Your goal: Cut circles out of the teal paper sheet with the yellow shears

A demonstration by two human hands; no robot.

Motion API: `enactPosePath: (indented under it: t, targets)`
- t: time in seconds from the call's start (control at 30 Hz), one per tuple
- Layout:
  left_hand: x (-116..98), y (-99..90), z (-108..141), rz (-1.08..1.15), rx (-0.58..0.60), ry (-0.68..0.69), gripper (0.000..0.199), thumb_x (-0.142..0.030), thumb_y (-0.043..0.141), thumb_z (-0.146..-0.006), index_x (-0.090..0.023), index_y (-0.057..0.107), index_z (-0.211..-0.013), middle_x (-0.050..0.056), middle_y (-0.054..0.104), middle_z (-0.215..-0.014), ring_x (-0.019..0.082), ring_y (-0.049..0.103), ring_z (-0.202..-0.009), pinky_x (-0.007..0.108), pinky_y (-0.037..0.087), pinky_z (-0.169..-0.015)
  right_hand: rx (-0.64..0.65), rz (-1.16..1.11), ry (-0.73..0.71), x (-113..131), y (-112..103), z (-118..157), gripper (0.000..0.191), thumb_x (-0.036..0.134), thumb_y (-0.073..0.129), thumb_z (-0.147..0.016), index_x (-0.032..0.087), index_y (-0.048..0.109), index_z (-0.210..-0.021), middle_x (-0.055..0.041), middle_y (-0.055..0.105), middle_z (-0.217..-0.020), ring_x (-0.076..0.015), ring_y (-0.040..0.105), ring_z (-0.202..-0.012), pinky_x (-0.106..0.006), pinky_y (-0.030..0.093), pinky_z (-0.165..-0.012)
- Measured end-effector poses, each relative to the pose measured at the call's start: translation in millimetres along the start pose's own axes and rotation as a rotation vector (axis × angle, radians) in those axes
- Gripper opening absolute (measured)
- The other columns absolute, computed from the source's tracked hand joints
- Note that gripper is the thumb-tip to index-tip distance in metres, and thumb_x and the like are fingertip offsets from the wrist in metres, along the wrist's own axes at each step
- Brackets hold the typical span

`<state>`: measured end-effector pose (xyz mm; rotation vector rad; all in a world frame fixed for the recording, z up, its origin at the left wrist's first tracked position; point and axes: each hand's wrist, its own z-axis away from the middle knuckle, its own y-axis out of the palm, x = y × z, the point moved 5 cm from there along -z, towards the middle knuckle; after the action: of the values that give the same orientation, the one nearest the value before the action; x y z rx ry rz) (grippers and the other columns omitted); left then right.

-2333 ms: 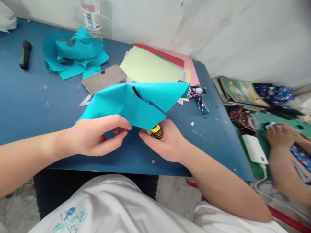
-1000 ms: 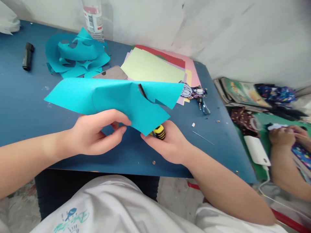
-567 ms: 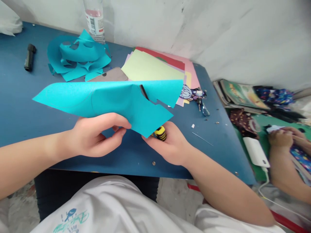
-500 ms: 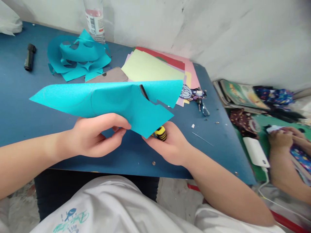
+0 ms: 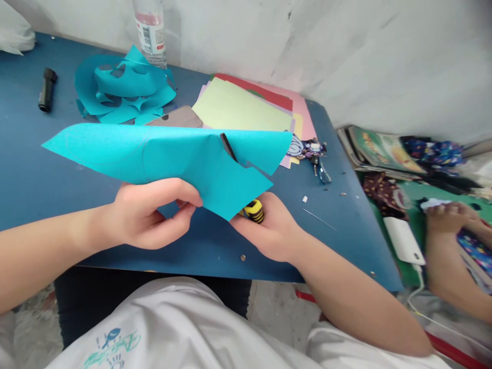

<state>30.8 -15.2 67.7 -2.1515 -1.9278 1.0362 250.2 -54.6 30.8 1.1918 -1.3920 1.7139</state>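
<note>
A bright turquoise sheet of paper point(image 5: 180, 159) is held above the blue table, bent along its length, with faint curved pencil lines on its left part. My left hand point(image 5: 154, 212) pinches its lower edge between thumb and fingers. Under the sheet's right corner, my right hand point(image 5: 269, 230) is closed around the yellow-and-black handle of scissors point(image 5: 254, 210). One dark blade shows through a cut in the paper's right part; the rest of the scissors is hidden beneath the sheet. A jagged cut edge runs right of the blade.
Turquoise paper offcuts point(image 5: 126, 89), a bottle point(image 5: 151, 38), a phone point(image 5: 180, 117) and coloured sheets point(image 5: 242, 105) lie behind. A black cylinder point(image 5: 47, 89) is at left, a keychain point(image 5: 313, 148) at right. Another person's hands point(image 5: 448, 220) work beside a white power bank point(image 5: 404, 240).
The paper's left end has risen slightly and its right flap has dropped a little. My left hand has shifted slightly left. The blade still shows in the cut.
</note>
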Motion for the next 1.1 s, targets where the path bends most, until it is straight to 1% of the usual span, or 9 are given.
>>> enactPosePath:
  t: [0.27, 0.33, 0.43, 0.57, 0.7, 0.83, 0.93, 1.0, 1.1]
  targets:
    - [10, -6.9, 13, 0.004, -0.126, -0.073, 0.040, -0.020, 0.084, -0.094, -0.033, 0.081, -0.132, 0.001, 0.084, -0.096, 0.018, 0.071, -0.062, 0.033, 0.062, -0.061, 0.007, 0.010, 0.005, 4, 0, 1, 0.014, 0.033, 0.071, -0.090, 0.023, 0.063, -0.086, 0.0004, 0.064, -0.075, -0.0158, 0.051, -0.068, -0.033, 0.044, -0.062]
    - [9, -10.9, 13, -0.036, -0.129, -0.122, 0.036, -0.024, 0.084, -0.099, -0.034, 0.081, -0.134, -0.003, 0.079, -0.083, 0.013, 0.056, -0.050, 0.032, 0.054, -0.053, 0.013, 0.020, 0.010, 4, 0, 1, 0.014, 0.033, 0.071, -0.090, 0.023, 0.062, -0.086, -0.0002, 0.065, -0.076, -0.0162, 0.052, -0.068, -0.033, 0.044, -0.063]
    - [5, -15.7, 8, -0.103, -0.153, -0.149, 0.019, -0.021, 0.078, -0.107, -0.030, 0.084, -0.123, -0.008, 0.061, -0.061, 0.006, 0.036, -0.040, 0.028, 0.030, -0.040, -0.003, 0.039, -0.005, 4, 0, 2, 0.017, 0.033, 0.071, -0.091, 0.024, 0.059, -0.083, 0.0005, 0.063, -0.074, -0.0160, 0.051, -0.066, -0.033, 0.042, -0.062]
    - [1, -16.2, 3, -0.115, -0.221, -0.119, 0.010, -0.018, 0.083, -0.104, -0.026, 0.084, -0.110, -0.008, 0.059, -0.059, 0.004, 0.039, -0.041, 0.025, 0.023, -0.036, -0.023, 0.050, -0.029, 4, 0, 2, 0.020, 0.033, 0.070, -0.092, 0.025, 0.056, -0.080, 0.0026, 0.058, -0.069, -0.0146, 0.047, -0.062, -0.033, 0.039, -0.059]
    - [4, -13.8, 6, -0.090, -0.237, -0.151, 0.020, -0.015, 0.087, -0.099, -0.026, 0.088, -0.116, -0.006, 0.071, -0.069, 0.004, 0.041, -0.042, 0.024, 0.028, -0.034, -0.020, 0.045, -0.028, 3, 0, 3, 0.017, 0.033, 0.068, -0.093, 0.024, 0.060, -0.082, 0.0033, 0.058, -0.068, -0.0140, 0.047, -0.061, -0.032, 0.040, -0.058]
    - [6, -14.1, 12, -0.074, -0.290, -0.159, 0.057, -0.020, 0.091, -0.099, -0.034, 0.081, -0.153, -0.001, 0.087, -0.098, 0.009, 0.061, -0.056, 0.024, 0.040, -0.037, -0.008, 0.046, -0.008, 2, -1, 2, 0.014, 0.034, 0.070, -0.092, 0.022, 0.064, -0.087, 0.0009, 0.064, -0.074, -0.0155, 0.051, -0.066, -0.033, 0.044, -0.062]
    - [7, -13.8, 15, -0.071, -0.328, -0.108, 0.070, -0.026, 0.094, -0.097, -0.036, 0.072, -0.163, 0.004, 0.088, -0.134, 0.021, 0.084, -0.090, 0.026, 0.065, -0.054, 0.007, 0.048, -0.010, 2, -1, 1, 0.015, 0.034, 0.072, -0.092, 0.023, 0.063, -0.086, 0.0012, 0.063, -0.073, -0.0157, 0.049, -0.066, -0.033, 0.042, -0.062]
    - [8, -13.2, 15, -0.068, -0.335, -0.088, 0.071, -0.024, 0.095, -0.097, -0.033, 0.072, -0.164, 0.006, 0.083, -0.150, 0.029, 0.087, -0.115, 0.031, 0.077, -0.076, 0.014, 0.042, -0.014, 3, -1, 1, 0.018, 0.034, 0.071, -0.092, 0.025, 0.059, -0.083, 0.0018, 0.060, -0.071, -0.0155, 0.047, -0.065, -0.033, 0.040, -0.061]
    - [7, -13.6, 14, -0.051, -0.341, -0.077, 0.069, -0.025, 0.095, -0.097, -0.033, 0.073, -0.163, 0.006, 0.082, -0.152, 0.031, 0.087, -0.119, 0.032, 0.079, -0.079, 0.025, 0.033, -0.005, 4, 0, 2, 0.021, 0.034, 0.070, -0.092, 0.026, 0.055, -0.080, 0.0020, 0.058, -0.069, -0.0160, 0.047, -0.064, -0.033, 0.039, -0.061]
